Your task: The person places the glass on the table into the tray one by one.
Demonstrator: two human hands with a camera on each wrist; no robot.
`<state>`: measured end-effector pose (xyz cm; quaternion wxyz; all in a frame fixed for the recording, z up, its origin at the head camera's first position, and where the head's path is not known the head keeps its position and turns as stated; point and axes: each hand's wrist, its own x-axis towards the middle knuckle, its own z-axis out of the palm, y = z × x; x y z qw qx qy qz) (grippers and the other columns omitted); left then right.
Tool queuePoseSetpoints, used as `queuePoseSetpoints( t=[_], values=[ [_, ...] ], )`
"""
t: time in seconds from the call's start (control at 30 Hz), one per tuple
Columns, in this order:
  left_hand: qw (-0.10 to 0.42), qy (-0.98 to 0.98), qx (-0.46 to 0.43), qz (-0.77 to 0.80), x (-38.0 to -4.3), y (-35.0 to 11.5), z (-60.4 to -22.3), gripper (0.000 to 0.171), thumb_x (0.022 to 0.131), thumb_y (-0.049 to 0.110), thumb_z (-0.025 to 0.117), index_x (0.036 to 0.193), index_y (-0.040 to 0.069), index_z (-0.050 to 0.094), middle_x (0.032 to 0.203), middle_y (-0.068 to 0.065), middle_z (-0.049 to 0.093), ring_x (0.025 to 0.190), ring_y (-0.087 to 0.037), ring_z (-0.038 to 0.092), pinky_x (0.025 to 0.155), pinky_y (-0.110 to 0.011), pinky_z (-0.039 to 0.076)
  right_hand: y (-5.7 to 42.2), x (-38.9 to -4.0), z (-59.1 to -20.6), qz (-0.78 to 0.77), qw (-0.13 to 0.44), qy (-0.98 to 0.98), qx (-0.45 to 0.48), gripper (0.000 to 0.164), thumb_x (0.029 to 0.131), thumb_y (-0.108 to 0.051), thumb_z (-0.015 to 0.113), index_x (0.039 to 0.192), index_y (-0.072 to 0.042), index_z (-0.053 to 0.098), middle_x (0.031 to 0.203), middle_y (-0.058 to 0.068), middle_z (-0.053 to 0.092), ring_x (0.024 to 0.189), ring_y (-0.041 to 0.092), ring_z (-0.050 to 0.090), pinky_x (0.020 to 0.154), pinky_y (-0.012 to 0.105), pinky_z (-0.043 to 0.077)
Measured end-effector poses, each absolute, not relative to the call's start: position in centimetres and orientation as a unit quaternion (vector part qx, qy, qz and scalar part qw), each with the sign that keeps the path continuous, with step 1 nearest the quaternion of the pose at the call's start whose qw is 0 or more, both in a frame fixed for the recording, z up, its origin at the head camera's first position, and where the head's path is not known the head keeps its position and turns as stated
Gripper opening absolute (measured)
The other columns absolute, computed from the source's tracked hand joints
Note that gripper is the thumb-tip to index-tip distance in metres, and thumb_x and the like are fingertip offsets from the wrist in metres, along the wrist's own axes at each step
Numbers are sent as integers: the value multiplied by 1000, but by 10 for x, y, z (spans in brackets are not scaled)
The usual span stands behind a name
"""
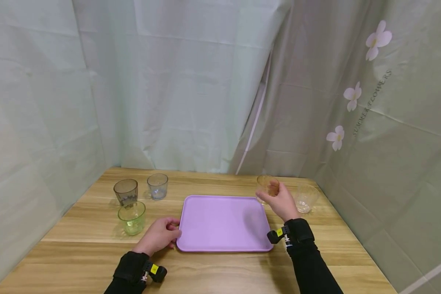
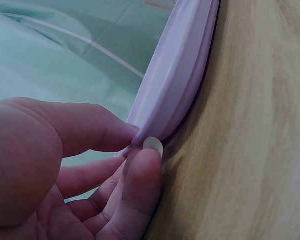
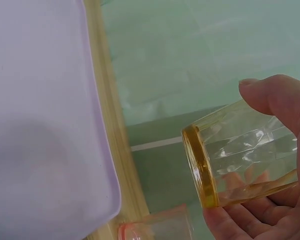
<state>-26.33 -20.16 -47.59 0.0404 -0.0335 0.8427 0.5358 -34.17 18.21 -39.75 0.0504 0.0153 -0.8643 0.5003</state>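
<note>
A lilac rectangular tray lies flat on the wooden table. At its left edge my left hand pinches the rim; the left wrist view shows the thumb above the tray rim and fingers below it. My right hand grips a yellow-tinted drinking glass over the tray's far right corner. In the right wrist view the glass sits between the thumb and the fingers, its thick amber base turned toward the tray. Behind the right hand stands a clear glass.
Left of the tray stand a grey-brown glass, a pale bluish glass and a green glass. Curtains hang behind and beside the table.
</note>
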Motion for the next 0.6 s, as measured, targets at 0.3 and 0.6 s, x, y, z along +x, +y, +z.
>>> queuePoseSetpoints(
  t=[0.3,0.6],
  values=[
    [43,844,-38,533,-265,-202,-477,46,97,3,75,140,-11,63,102,-15,70,73,-21,67,65,-35,64,176,-344,-395,503,46,-863,21,85,97,-39,84,162,-4,42,160,23,53,145,42,53,125,59,45],
    [44,846,-39,530,-264,-201,-477,46,98,3,75,139,-11,63,101,-14,69,72,-20,66,66,-36,64,168,-346,-395,505,46,-862,26,86,95,-42,86,160,-4,44,157,22,54,144,42,53,124,60,46]
  ],
)
